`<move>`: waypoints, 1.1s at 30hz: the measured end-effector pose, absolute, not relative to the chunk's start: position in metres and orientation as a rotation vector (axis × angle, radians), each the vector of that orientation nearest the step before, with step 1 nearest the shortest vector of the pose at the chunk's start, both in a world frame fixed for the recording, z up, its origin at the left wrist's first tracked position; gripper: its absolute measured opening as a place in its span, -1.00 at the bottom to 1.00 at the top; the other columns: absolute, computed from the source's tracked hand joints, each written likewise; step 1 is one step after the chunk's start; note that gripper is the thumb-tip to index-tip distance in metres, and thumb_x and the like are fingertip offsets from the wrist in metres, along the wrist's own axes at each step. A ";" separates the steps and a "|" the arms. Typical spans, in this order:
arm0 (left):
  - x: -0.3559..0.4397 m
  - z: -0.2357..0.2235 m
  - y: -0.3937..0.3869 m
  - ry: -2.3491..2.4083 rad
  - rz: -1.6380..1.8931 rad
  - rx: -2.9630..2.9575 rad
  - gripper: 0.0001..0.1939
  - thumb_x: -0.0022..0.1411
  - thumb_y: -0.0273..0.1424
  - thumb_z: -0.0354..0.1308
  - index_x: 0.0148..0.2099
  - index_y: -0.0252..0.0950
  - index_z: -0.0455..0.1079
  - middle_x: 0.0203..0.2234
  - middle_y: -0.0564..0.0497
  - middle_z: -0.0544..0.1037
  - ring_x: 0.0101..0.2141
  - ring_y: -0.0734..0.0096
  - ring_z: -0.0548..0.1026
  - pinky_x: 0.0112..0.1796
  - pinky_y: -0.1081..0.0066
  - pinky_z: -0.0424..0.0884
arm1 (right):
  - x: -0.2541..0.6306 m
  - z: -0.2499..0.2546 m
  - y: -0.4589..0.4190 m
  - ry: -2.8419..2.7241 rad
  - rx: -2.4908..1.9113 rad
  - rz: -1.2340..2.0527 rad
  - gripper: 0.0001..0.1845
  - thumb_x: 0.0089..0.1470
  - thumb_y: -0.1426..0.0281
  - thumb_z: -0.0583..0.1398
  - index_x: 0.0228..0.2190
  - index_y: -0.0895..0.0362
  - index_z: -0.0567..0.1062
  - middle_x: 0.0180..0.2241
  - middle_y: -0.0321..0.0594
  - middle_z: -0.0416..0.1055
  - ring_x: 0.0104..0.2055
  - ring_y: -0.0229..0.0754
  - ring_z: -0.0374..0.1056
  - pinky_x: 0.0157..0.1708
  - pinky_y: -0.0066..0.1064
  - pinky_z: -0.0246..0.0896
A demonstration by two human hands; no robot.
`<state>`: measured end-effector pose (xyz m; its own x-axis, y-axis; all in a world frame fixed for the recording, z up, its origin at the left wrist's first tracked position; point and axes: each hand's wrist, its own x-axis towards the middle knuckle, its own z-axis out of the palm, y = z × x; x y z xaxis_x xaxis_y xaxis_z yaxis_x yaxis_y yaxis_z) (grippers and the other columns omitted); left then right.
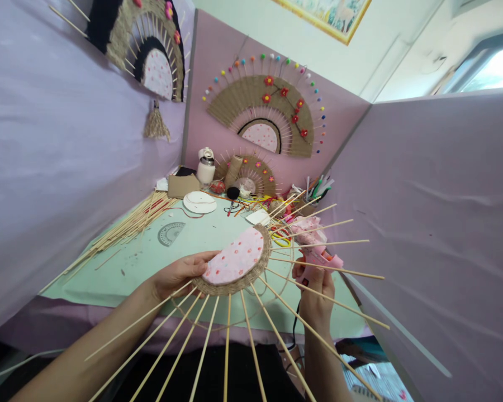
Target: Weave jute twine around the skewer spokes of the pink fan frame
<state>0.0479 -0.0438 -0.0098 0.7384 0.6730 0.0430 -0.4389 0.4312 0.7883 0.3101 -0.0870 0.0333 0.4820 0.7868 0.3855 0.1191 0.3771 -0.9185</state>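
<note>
My left hand (186, 273) grips the left corner of a half-round fan base (235, 258), covered in pink flowered cloth and edged with a band of brown twine (257, 271). Thin wooden sticks (227, 346) spread out from its curved edge, towards me and to the right. A loose loop of twine hangs around the sticks. On the right, my right hand (318, 290) is closed around a pink glue gun (318, 258), behind several of the sticks. The glue gun's cord runs down below the hand. Its nozzle cannot be made out clearly.
A pile of wooden sticks (126, 229) lies on the left of the green tabletop (201, 237), near a protractor (170, 233). Behind stand a white bottle (205, 167), a twine roll (233, 170) and yellow-handled scissors (281, 239). Finished fans (235, 100) hang on the partitions.
</note>
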 end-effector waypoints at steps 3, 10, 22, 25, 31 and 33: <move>0.048 -0.010 -0.043 0.301 0.702 0.886 -0.38 0.09 -0.30 0.26 0.19 -0.36 0.31 -0.28 -0.15 0.53 -0.57 0.56 0.42 -0.58 0.57 0.35 | 0.310 0.032 -0.086 -0.980 -1.105 0.534 -0.53 0.08 -0.01 0.10 -0.36 0.18 0.41 -0.57 -0.33 0.23 -0.56 -0.34 0.06 -0.59 -0.47 -0.11; 0.048 -0.008 -0.043 0.302 0.699 0.863 -0.36 0.07 -0.30 0.29 0.19 -0.38 0.31 -0.26 -0.16 0.54 -0.55 0.52 0.44 -0.58 0.56 0.38 | 0.314 0.029 -0.086 -1.001 -1.125 0.534 -0.48 0.06 -0.06 0.10 -0.36 0.19 0.41 -0.56 -0.31 0.25 -0.56 -0.33 0.11 -0.59 -0.49 -0.07; 0.047 -0.014 -0.043 0.290 0.695 0.866 -0.36 0.09 -0.30 0.26 0.21 -0.36 0.28 -0.21 -0.21 0.53 -0.51 0.49 0.46 -0.55 0.55 0.35 | 0.313 0.032 -0.087 -1.020 -1.102 0.536 -0.52 0.11 -0.01 0.09 -0.35 0.19 0.40 -0.54 -0.31 0.24 -0.55 -0.33 0.09 -0.58 -0.47 -0.08; 0.046 -0.016 -0.042 0.291 0.697 0.875 -0.36 0.11 -0.30 0.25 0.22 -0.38 0.27 -0.20 -0.22 0.53 -0.49 0.49 0.46 -0.50 0.53 0.35 | 0.313 0.030 -0.088 -1.046 -1.121 0.512 -0.54 0.14 0.01 0.07 -0.36 0.18 0.41 -0.55 -0.31 0.25 -0.54 -0.33 0.10 -0.57 -0.47 -0.05; 0.046 -0.018 -0.043 0.299 0.691 0.881 -0.33 0.09 -0.28 0.27 0.23 -0.36 0.26 -0.13 -0.23 0.53 -0.42 0.42 0.50 -0.44 0.50 0.36 | 0.337 0.015 -0.071 -1.139 -1.219 0.407 -0.52 0.13 -0.02 0.03 -0.39 0.15 0.40 -0.47 -0.23 0.34 -0.53 -0.29 0.17 -0.54 -0.45 0.05; 0.045 -0.018 -0.043 0.307 0.690 0.896 -0.29 0.09 -0.27 0.27 0.26 -0.36 0.22 -0.13 -0.24 0.53 -0.38 0.37 0.52 -0.40 0.47 0.38 | 0.361 0.009 -0.060 -1.211 -1.394 0.302 -0.49 0.14 -0.03 0.00 -0.36 0.15 0.43 -0.48 -0.22 0.34 -0.51 -0.24 0.19 -0.50 -0.41 0.11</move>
<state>0.0453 -0.0429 -0.0183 0.7460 0.6651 0.0337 -0.4199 0.4306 0.7989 0.3610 -0.0596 0.0095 0.4233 0.7791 0.4623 0.4704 0.2472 -0.8471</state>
